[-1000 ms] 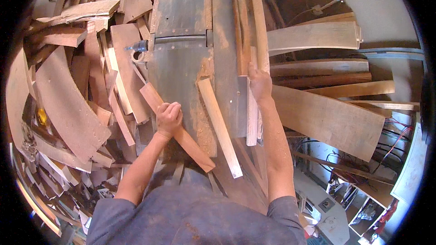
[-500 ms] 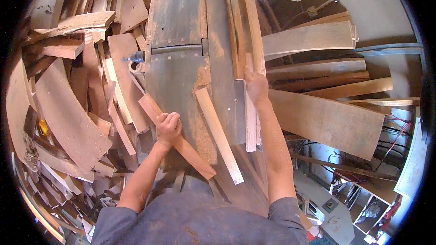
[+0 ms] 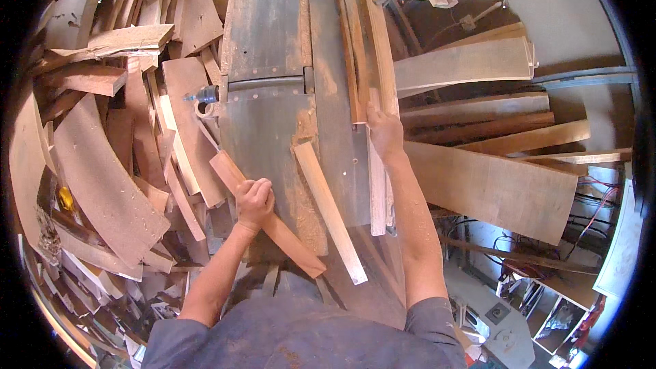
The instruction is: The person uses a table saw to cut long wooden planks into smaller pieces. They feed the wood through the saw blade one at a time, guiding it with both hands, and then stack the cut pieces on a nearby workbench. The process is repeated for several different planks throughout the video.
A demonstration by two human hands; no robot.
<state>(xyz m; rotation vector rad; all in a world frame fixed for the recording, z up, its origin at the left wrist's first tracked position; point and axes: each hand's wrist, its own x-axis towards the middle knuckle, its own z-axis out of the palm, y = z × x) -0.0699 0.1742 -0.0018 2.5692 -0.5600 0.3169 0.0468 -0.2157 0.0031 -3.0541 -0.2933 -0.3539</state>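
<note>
Staying put, much as half second ago; only view has shifted slightly. Your left hand (image 3: 254,203) curls closed around reddish strip (image 3: 295,246), slanting over near left of metal worktop (image 3: 258,128). Your right hand (image 3: 385,135), partly bent, lies over pale strip (image 3: 377,195) farther right; firm hold, cannot tell. Loose strip (image 3: 331,213) between, untouched. Work seems paused.

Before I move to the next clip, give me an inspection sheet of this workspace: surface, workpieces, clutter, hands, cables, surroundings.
Surface: metal machine bed, sawdust along its right side.
Workpieces: reddish strip slanting under the left hand; pale strip untouched between the hands.
Clutter: heap of boards and offcuts at left.
Hands: left grips the reddish strip; right hand is at the long strips, grip unclear.
Cables: dark and red wires at right.
Surroundings: pale wall, upper right.
</note>
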